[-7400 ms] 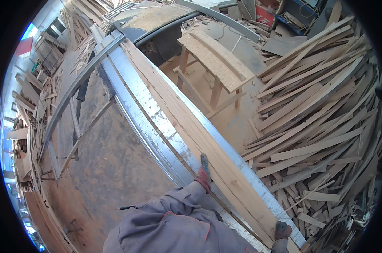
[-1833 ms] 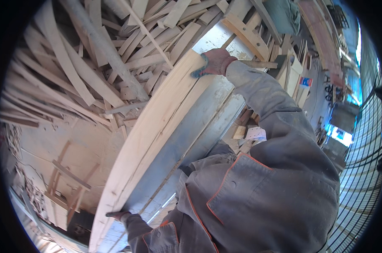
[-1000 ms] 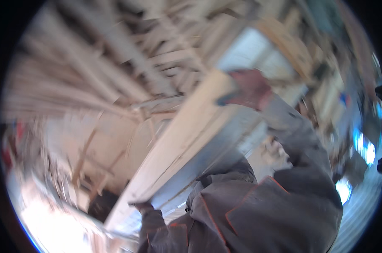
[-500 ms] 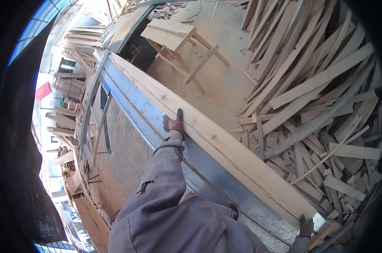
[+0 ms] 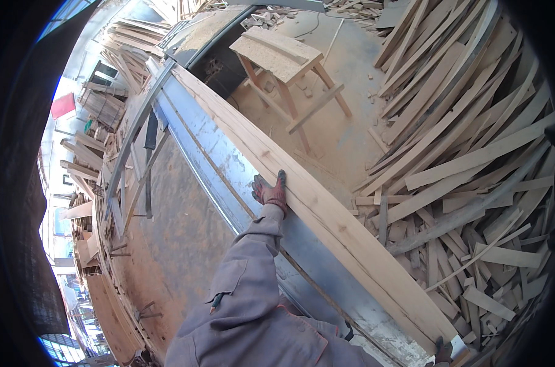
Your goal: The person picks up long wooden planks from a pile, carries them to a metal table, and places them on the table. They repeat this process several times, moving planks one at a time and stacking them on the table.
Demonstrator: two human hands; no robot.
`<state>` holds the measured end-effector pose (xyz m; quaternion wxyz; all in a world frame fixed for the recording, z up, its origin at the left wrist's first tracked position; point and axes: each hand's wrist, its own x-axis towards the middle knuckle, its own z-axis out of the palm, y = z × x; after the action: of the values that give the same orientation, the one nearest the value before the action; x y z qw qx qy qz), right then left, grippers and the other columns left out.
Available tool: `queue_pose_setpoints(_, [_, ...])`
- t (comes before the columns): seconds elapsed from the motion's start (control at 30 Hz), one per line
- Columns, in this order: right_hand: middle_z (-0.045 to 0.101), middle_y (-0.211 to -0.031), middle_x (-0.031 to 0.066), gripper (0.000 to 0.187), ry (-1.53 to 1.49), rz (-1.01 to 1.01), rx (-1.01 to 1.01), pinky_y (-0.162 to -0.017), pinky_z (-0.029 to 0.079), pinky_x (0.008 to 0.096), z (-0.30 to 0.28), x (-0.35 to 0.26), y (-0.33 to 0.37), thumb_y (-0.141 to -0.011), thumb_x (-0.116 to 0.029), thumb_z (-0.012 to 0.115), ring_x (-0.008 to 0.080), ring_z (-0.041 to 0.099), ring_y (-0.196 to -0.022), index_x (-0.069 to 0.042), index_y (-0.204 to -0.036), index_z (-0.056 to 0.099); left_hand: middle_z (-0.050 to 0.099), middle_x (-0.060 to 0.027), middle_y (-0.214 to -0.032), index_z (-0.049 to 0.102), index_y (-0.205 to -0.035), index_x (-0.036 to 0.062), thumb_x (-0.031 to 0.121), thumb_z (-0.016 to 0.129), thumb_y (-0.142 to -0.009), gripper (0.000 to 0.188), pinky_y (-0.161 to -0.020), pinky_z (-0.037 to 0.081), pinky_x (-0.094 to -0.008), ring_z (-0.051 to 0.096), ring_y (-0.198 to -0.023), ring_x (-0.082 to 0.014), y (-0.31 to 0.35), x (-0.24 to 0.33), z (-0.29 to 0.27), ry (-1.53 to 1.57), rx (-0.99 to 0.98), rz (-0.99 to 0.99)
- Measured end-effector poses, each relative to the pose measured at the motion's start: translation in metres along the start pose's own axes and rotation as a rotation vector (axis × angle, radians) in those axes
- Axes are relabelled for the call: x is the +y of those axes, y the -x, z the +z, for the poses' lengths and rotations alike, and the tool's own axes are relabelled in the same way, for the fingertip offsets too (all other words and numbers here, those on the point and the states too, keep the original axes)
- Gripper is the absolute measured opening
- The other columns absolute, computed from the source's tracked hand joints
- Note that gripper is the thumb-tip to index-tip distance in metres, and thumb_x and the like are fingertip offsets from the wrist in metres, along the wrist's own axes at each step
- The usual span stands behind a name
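Observation:
A long pale wooden plank [image 5: 326,214] lies lengthwise on a grey metal bench [image 5: 219,159], running from the far left to the near right. My left hand [image 5: 270,191], in a red and dark glove, presses on the plank's left edge about halfway along. The grey sleeve of my left arm reaches up to it from the lower edge. My right hand [image 5: 443,352], also gloved, holds the plank's near end at the bottom right and is mostly cut off by the picture's rim.
A wooden stool [image 5: 283,55] stands on the sawdust floor beyond the plank. A deep pile of wood offcuts [image 5: 467,159] fills the right side. Stacked timber [image 5: 100,110] and metal rails [image 5: 134,128] line the left of the bench.
The view swung round from the scrap pile back along the bench. Both hands stay on the plank; it has slid a little toward me since half a second ago.

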<state>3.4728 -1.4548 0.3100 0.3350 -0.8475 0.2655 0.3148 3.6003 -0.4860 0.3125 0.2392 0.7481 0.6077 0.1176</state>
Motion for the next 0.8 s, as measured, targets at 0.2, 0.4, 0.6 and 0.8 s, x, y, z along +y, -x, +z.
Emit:
queue_pose_setpoints(0.2, [0.070, -0.123, 0.0185, 0.066, 0.092, 0.115, 0.039, -0.092, 0.054, 0.0425, 0.000, -0.043, 0.034, -0.097, -0.047, 0.074, 0.0302, 0.066, -0.108, 0.003, -0.136, 0.059, 0.026, -0.0165, -0.170, 0.028, -0.162, 0.0010, 0.081, 0.064, -0.082, 0.118, -0.130, 0.006, -0.0466, 0.012, -0.160, -0.0342, -0.011, 0.009, 0.005, -0.014, 0.043, -0.057])
queue_pose_setpoints(0.4, [0.071, -0.120, 0.0198, 0.073, 0.026, 0.017, -0.031, -0.084, 0.057, 0.0441, 0.003, -0.050, 0.036, -0.094, -0.052, 0.075, 0.0308, 0.068, -0.102, 0.004, -0.137, 0.058, 0.033, -0.0177, -0.166, 0.033, -0.158, -0.0007, 0.077, 0.068, -0.081, 0.115, -0.130, 0.010, -0.0479, 0.019, -0.158, -0.0357, -0.014, 0.016, 0.012, -0.026, 0.147, -0.066])
queue_pose_setpoints(0.6, [0.071, -0.119, 0.0204, 0.075, -0.033, 0.061, -0.028, -0.082, 0.057, 0.0430, 0.018, -0.023, 0.006, -0.093, -0.052, 0.077, 0.0304, 0.069, -0.099, 0.005, -0.138, 0.058, 0.033, -0.0187, -0.165, 0.034, -0.158, -0.0008, 0.074, 0.072, -0.080, 0.114, -0.130, 0.011, -0.0472, 0.019, -0.157, -0.0363, -0.027, 0.020, 0.007, 0.038, 0.156, -0.086])
queue_pose_setpoints(0.8, [0.071, -0.116, 0.0187, 0.070, -0.014, 0.031, 0.010, -0.080, 0.058, 0.0427, 0.038, -0.035, 0.008, -0.093, -0.048, 0.078, 0.0292, 0.069, -0.097, 0.004, -0.134, 0.059, 0.033, -0.0196, -0.165, 0.036, -0.157, -0.0010, 0.073, 0.073, -0.080, 0.113, -0.130, 0.010, -0.0484, 0.018, -0.157, -0.0371, -0.059, 0.023, -0.001, 0.021, 0.143, -0.078])
